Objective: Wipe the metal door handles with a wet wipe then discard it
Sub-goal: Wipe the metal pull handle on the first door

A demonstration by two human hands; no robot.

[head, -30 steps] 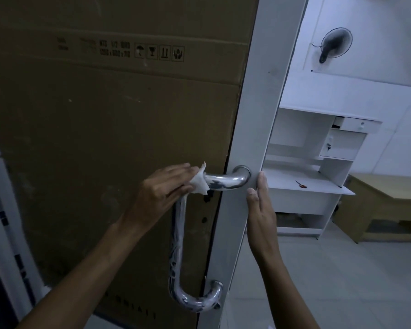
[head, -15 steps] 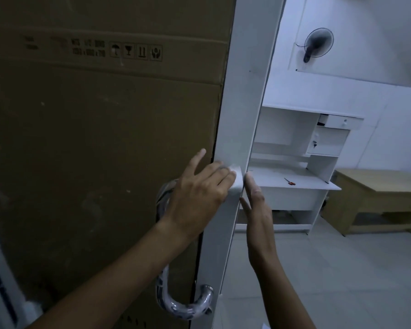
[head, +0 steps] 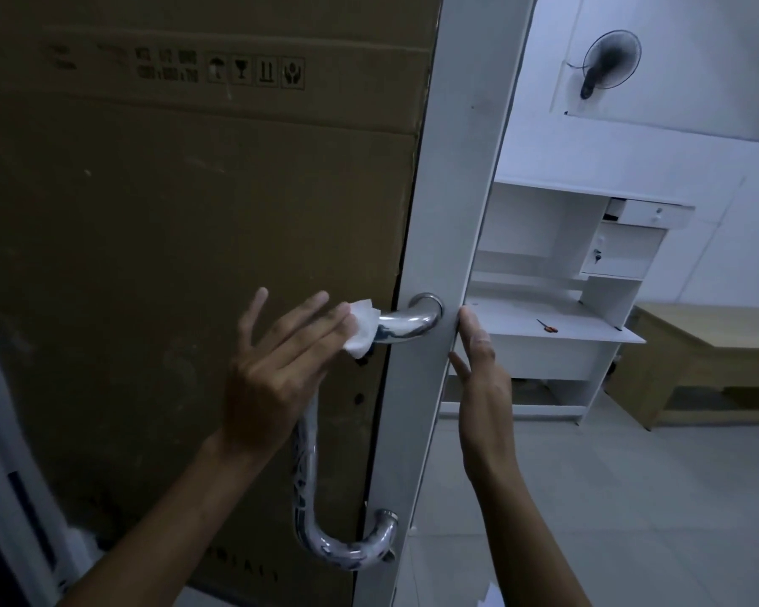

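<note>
Left hand (head: pixel 277 370), fingers near straight, presses white crumpled wet wipe (head: pixel 361 328) on upper bend of curved chrome door handle (head: pixel 307 466) | right hand (head: pixel 483 378) flat, steadying white door edge (head: pixel 452 256) | wrap wipe round tube, work downward | handle's far side, any second handle hidden.

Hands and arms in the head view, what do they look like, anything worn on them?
Both forearms are bare as far as the frame shows: no sleeves, gloves, watch or bracelets visible. The left hand and right hand show no rings, and the fingernails look short and unpainted. Both arms enter from the bottom edge.
</note>
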